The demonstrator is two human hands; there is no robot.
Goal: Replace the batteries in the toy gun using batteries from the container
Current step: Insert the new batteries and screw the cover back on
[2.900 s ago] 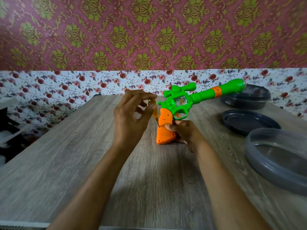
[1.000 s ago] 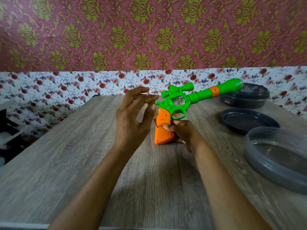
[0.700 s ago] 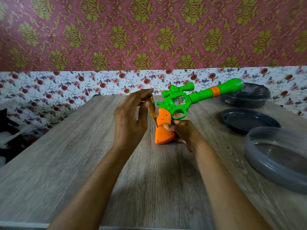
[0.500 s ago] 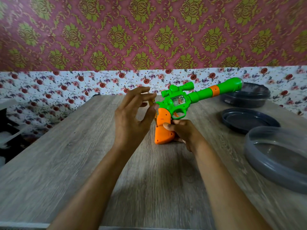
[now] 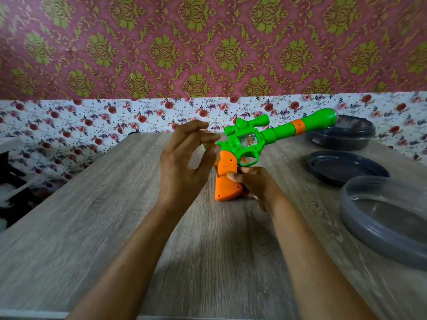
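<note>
Main risk: the screwdriver (image 5: 213, 155) tip camming out of the screw at the back of the orange grip (image 5: 227, 181). The left hand (image 5: 184, 167) holds it only by thumb and fingertips with the other fingers fanned open, so a light pinch with little down-force; a slip could strip the head or skid across the plastic. Most of the tool is hidden behind that hand, so tip seating can't be confirmed. Second risk: the toy gun (image 5: 261, 144) pivoting, since it stands on the butt of the grip near the middle of the table (image 5: 92, 227), barrel angled up toward the far right corner, steadied only by the right hand (image 5: 254, 185) clamped around the lower grip. Battery cover looks still closed. Dark container (image 5: 344, 137) sits at the far right edge, two lids (image 5: 346, 167) nearer along the right edge, contents not visible.
</note>
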